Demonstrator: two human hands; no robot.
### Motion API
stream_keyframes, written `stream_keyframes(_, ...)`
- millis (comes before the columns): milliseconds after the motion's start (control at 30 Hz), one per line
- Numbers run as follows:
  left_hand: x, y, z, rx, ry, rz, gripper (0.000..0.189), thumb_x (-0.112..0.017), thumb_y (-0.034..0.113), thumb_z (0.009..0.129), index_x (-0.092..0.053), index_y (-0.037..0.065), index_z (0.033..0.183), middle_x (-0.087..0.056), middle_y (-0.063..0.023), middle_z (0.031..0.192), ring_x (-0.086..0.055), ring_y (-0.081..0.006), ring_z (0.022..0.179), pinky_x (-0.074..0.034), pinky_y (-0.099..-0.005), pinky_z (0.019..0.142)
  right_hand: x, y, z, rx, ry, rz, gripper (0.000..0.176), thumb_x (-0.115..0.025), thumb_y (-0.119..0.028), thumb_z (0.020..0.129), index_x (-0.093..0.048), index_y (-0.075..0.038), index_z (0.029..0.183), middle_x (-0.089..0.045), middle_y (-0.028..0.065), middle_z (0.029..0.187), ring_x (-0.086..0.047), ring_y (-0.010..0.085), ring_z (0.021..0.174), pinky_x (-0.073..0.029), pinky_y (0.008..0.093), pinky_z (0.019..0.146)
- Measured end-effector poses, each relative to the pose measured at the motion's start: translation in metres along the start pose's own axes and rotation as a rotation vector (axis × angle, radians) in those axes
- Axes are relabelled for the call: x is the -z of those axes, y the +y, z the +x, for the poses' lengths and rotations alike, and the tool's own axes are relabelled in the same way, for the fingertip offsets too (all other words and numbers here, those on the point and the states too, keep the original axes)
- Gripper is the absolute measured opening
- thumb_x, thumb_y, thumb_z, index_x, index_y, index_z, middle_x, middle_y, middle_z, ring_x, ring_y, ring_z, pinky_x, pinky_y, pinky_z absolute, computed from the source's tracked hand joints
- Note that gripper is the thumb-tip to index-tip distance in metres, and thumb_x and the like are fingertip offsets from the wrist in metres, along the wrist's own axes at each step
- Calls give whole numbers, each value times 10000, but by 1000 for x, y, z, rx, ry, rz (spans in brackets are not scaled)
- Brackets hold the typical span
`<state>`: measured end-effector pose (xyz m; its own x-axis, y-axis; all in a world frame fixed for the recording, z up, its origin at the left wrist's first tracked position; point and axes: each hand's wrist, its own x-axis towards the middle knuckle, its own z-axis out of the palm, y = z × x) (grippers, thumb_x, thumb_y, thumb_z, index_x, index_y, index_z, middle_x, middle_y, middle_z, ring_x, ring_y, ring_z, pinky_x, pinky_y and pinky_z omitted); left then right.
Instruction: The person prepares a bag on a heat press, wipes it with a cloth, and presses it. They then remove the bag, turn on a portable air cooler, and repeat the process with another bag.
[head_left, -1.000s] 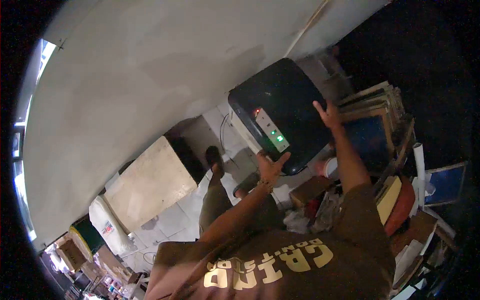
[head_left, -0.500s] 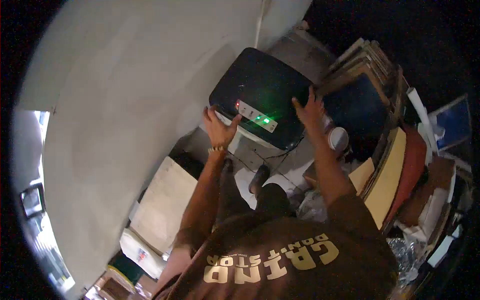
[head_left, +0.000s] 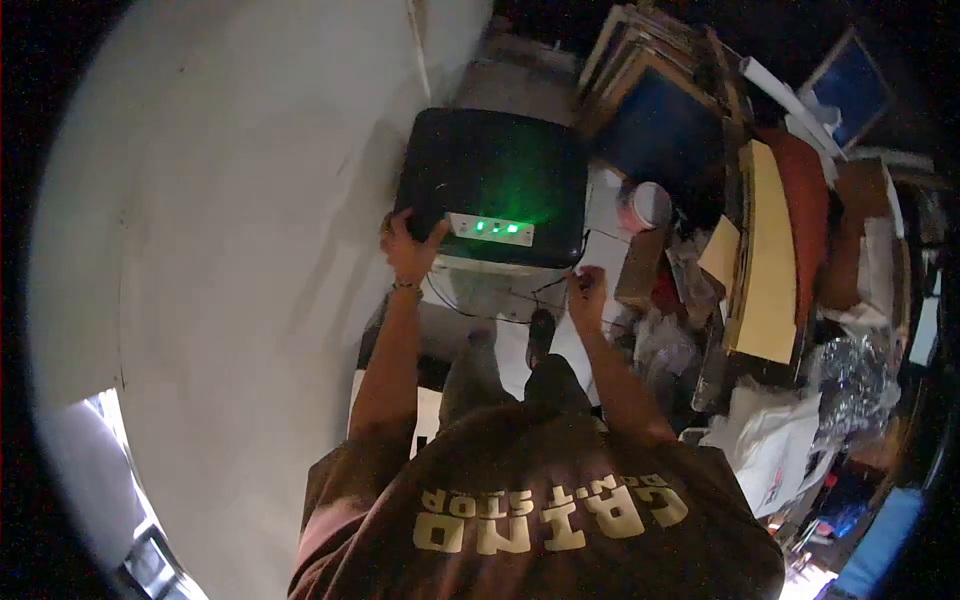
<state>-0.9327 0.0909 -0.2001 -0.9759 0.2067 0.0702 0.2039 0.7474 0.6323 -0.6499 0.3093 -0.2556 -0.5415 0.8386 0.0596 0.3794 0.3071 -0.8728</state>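
Note:
A boxy machine with a black lid (head_left: 490, 165) and a pale lower body stands on the floor against the wall. Its front carries a white control panel (head_left: 492, 229) with green lights lit. My left hand (head_left: 408, 250) touches the lid's front left corner, thumb and fingers spread apart. Just off the front right corner is my right hand (head_left: 588, 297), its fingers curled; what they hold, if anything, I cannot make out. A thin dark cable (head_left: 548, 287) runs below the machine's front edge, close to that hand.
A pale wall (head_left: 250, 220) rises along the left. To the right stand a white-and-pink tub (head_left: 648, 207), leaning framed panels (head_left: 660, 115), a yellow board (head_left: 768, 265) and clear plastic wrap (head_left: 850, 385). My shoe (head_left: 540, 335) is on the tiled floor below the machine.
My right hand has come off the lid's right side and moved down to the front right corner. My left hand stays at the left corner. The panel's red light now shows green; the view has turned.

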Motion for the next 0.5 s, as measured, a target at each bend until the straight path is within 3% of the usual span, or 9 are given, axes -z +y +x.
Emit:
stream_keyframes(67, -9, -33, 19, 74, -102, -289, 814, -744, 583, 824, -496, 106, 1436, -414, -278, 1505, -399, -480, 1362, -349, -563, 1126, -24, 34, -21, -465, -274, 612, 292, -728, -214, 903, -604, -58, 1116, -591, 87, 897, -605, 216, 770, -511, 354, 655)
stream_keyframes(100, -18, -52, 30, -153, -15, -178, 770, -647, 557, 930, -439, 104, 1516, -424, -301, 1505, -447, -488, 1331, -369, -534, 1124, -38, 52, -33, -701, -404, 833, 247, -706, -213, 914, -611, -67, 1090, -586, 78, 876, -602, 201, 736, -516, 338, 631)
stream_keyframes(200, -7, -49, 34, -237, -150, -284, 699, -595, 506, 985, -429, 106, 1533, -504, -307, 1441, -505, -455, 1292, -404, -504, 1100, -87, 40, -37, -1249, -325, 1065, 344, -607, -335, 945, -586, -103, 1198, -570, 82, 1076, -561, 255, 942, -444, 442, 801)
stream_keyframes(300, 5, -41, 25, -80, -209, -288, 703, -600, 500, 982, -429, 100, 1535, -589, -290, 1346, -548, -423, 1259, -437, -479, 1066, -138, 32, -10, -1393, -1, 1162, 463, -508, -456, 975, -561, -138, 1307, -554, 87, 1275, -521, 309, 1147, -372, 546, 970)
stream_keyframes(400, 15, -37, 19, -75, -183, -184, 690, -606, 501, 977, -459, 100, 1519, -641, -270, 1261, -584, -401, 1211, -464, -463, 1025, -178, 28, 16, -1349, 205, 1214, 590, -409, -578, 1005, -536, -173, 1415, -538, 91, 1475, -480, 363, 1353, -300, 650, 1140)
stream_keyframes(500, 28, -27, 17, -43, -219, -141, 691, -612, 512, 968, -479, 102, 1508, -663, -259, 1202, -616, -389, 1155, -486, -458, 988, -170, 11, 15, -1187, 79, 1377, 631, -411, -600, 995, -506, -162, 1439, -528, 91, 1486, -475, 364, 1357, -334, 628, 1136)
